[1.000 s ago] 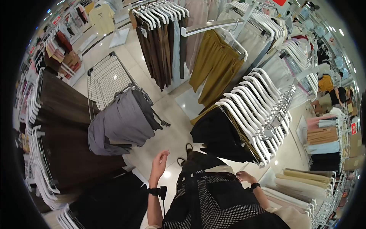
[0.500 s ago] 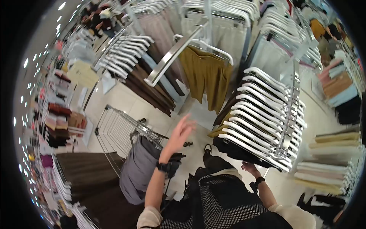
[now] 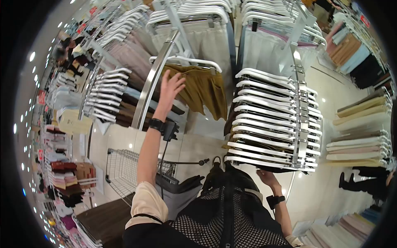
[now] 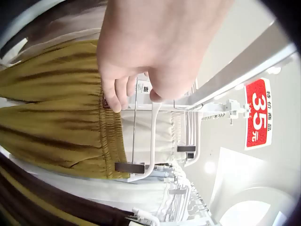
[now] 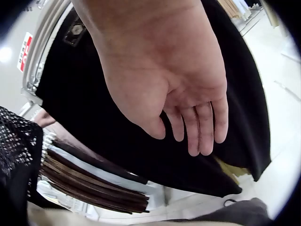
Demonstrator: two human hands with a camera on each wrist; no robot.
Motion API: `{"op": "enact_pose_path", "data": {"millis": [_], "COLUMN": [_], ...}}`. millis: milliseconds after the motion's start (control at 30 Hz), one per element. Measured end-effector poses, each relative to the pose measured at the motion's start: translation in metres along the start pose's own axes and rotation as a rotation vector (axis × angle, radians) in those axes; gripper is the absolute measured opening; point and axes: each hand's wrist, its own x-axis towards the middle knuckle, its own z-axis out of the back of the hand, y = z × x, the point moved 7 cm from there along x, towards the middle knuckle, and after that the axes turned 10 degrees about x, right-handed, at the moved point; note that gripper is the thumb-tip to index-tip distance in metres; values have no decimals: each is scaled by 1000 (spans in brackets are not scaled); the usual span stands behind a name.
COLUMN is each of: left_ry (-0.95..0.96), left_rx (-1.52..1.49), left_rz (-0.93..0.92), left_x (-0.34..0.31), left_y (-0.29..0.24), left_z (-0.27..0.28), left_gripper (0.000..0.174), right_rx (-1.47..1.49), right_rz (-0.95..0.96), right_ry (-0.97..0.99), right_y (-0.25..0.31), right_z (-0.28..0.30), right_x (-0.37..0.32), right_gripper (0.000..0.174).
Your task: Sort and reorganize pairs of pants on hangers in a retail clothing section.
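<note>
My left hand is raised at the mustard-olive trousers, which hang from a white clip hanger on a metal display arm. In the left wrist view, its fingertips are right at the gathered waistband, fingers spread and slightly bent. A dark clip bites the waistband beside them. Low at my right side, my right hand hangs loosely beside the row of white hangers. Its relaxed fingers overlap a black garment in the right wrist view and hold nothing.
A rail of white hangers with dark bottoms stands ahead on the right. The metal display arm juts toward me. At lower left is a wire cart with a grey garment draped on it. A red price sign hangs near the rack.
My left hand has risen from my side, over the floor near the cart, up to the olive trousers. My view has turned left and come closer to the racks. The right hand stays low.
</note>
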Motion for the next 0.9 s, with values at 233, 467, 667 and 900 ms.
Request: {"op": "enact_pose_path", "data": {"millis": [233,467,667,900], "left_ry": [-24,294,265,304], "left_rx": [-20,-441,-443,-416], "left_rz": [-12,-284,-355,-134], "left_x": [45,89,62,30], "left_y": [-29,-8,-49,-47], "left_z": [8,20,13,-2], "left_gripper": [60,53,52,59], "right_rx": [-53,-14,-43,-65], "right_rz": [-40,-281,-143,-84], "right_ry": [300,294,266,234], "right_y": [152,171,229,251], "right_z": [-51,-88,-94,-113], "right_x": [24,28,28,42], "right_gripper": [44,46,41,41]}}
